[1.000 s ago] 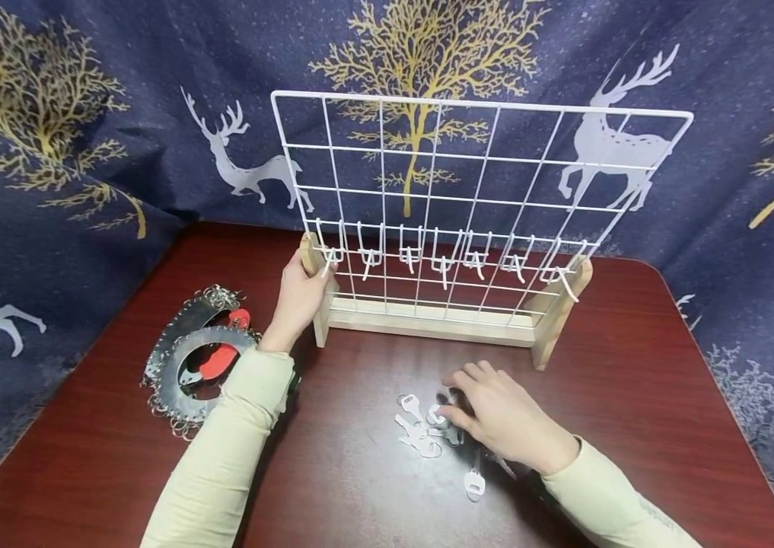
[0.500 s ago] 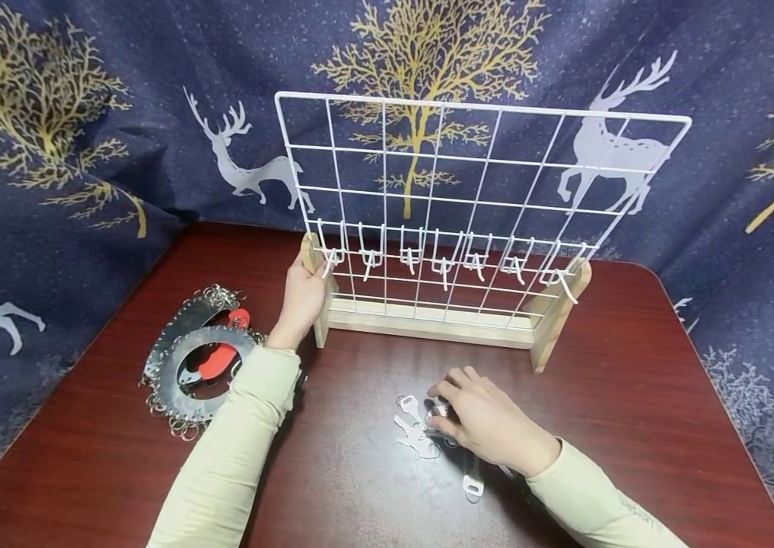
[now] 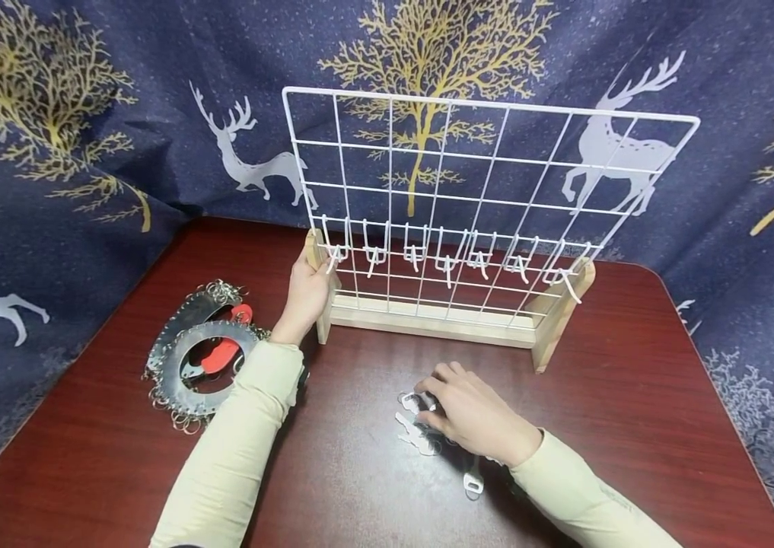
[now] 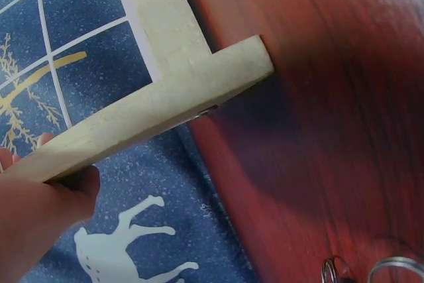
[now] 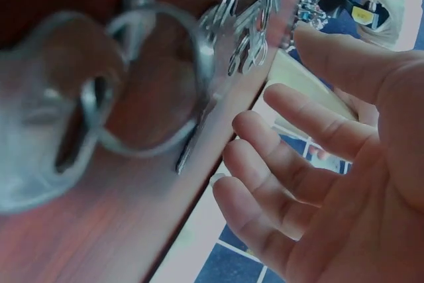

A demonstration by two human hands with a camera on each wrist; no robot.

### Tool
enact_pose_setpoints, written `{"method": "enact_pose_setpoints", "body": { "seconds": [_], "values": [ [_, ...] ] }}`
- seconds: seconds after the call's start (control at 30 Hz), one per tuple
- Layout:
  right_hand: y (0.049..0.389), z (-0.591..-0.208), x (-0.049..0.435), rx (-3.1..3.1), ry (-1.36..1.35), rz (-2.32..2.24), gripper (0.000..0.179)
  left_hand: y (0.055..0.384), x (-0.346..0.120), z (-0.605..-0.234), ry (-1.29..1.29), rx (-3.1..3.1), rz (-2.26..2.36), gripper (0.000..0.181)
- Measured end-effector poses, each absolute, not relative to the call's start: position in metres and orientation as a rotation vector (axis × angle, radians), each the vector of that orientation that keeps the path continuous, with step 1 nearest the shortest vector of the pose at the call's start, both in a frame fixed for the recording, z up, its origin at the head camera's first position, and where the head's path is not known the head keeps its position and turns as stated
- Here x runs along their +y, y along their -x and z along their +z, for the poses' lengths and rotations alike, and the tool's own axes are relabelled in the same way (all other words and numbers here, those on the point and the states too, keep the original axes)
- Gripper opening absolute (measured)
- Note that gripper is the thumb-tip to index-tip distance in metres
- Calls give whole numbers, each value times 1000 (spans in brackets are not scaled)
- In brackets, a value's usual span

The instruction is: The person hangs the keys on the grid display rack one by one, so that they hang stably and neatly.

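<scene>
Right hand (image 3: 470, 412) — shifted leftward, over loose keys (image 3: 415, 437)

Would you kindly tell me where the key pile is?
In the head view, the key pile lies on the table, just left of and partly hidden by the right hand, in front of the rack's wooden base.

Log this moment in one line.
left hand: grips wooden side post of wire rack | right hand: over keys, holding nothing | keys: on table | ring-edged metal plates: table's left side
</scene>
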State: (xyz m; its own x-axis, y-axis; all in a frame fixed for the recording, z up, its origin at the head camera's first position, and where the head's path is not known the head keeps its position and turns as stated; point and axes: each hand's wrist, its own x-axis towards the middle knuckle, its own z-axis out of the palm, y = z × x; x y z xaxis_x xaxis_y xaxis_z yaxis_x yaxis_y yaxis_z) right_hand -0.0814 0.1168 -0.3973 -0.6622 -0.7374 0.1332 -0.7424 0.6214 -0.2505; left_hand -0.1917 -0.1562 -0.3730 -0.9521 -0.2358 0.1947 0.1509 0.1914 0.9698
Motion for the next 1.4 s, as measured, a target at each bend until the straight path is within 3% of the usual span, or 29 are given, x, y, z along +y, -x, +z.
{"method": "enact_pose_setpoints", "body": {
  "seconds": [0.23, 0.83, 1.1, 1.4],
  "values": [
    [97, -398, 103, -2840, -1298, 451, 36, 191, -158, -372, -77, -2160, -1845, 18],
    [105, -405, 93, -2877, -1307, 506, 12, 194, -158, -372, -92, -2194, -1886, 26],
    [105, -405, 89, -2903, -1329, 527, 18, 192, -160, -372, -97, -2192, -1888, 28],
    [104, -405, 88, -2920, -1318, 582, 13, 191, -158, -371, -107, -2201, -1881, 30]
  ]
}}
